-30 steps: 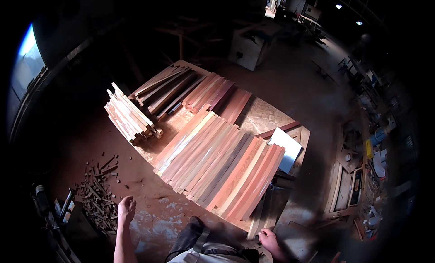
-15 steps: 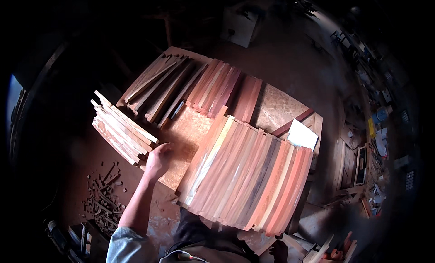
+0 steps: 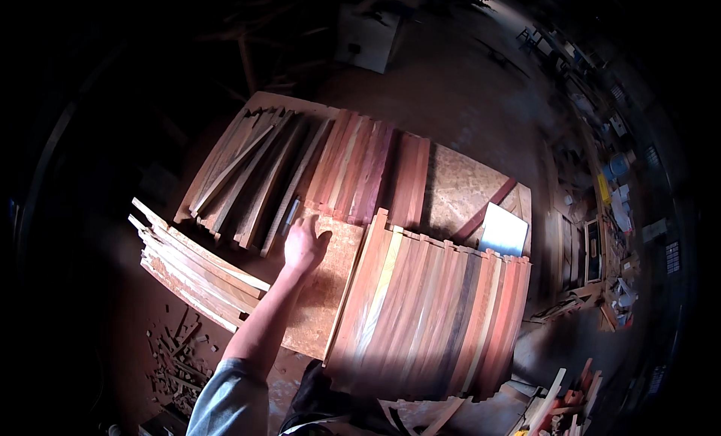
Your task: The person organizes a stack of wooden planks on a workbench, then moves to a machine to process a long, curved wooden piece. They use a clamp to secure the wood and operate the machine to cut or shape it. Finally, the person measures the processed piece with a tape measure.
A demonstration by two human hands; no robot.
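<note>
My left hand is stretched out over the chipboard table top, fingers apart, palm down, holding nothing. Its fingertips are close to the lower ends of a row of dark wooden slats lying at the table's far left. To its right lies a group of reddish slats. A wide row of red, brown and pale slats covers the near right of the table. A stack of rough boards juts out at the left of my forearm. My right hand is out of sight.
A white sheet lies at the table's right edge beside a red strip. Wood offcuts litter the floor at lower left. Shelves with clutter stand at the right. A pale box-like unit stands beyond the table.
My left hand has moved from low by the floor up and forward across the table toward the dark slats. The view has closed in on the table. My right hand has left the picture.
</note>
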